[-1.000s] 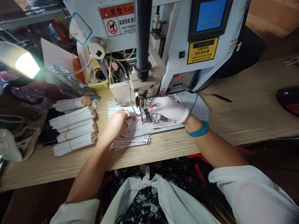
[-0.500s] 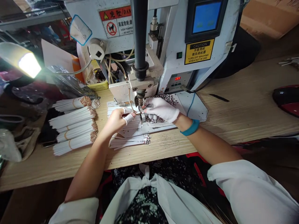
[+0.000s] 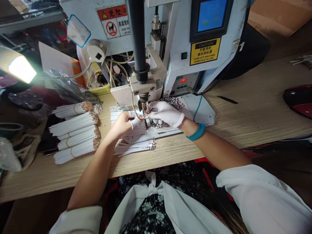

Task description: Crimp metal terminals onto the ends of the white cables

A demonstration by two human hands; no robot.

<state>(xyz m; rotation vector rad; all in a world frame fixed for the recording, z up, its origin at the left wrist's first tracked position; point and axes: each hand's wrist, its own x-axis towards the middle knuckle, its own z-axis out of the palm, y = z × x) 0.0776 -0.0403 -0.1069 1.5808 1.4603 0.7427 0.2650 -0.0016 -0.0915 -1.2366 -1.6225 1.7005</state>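
My left hand [image 3: 125, 123], with white covers on some fingers, pinches something too small to make out beside the soldering head [image 3: 144, 97] of the machine. White flat strips [image 3: 138, 129] lie beneath that hand. My right hand [image 3: 166, 113] wears a white glove and has its fingertips closed at the same spot, holding something I cannot make out. Beneath and behind it is a pile of small parts [image 3: 175, 102]. More white strips with small connector ends [image 3: 134, 148] lie near the table's front edge.
Banded bundles of white strips [image 3: 75, 139] lie at the left, near a lit lamp [image 3: 22, 69] and a yellow basket [image 3: 101, 89]. The machine's control box [image 3: 184, 84] stands behind my right hand. A thin black tool [image 3: 227, 99] and a black-and-red object [image 3: 299, 102] are at the right.
The view has shifted slightly, so the machine appears a little further left. My hands remain at the soldering head with closed fingertips. The red display reads differently.
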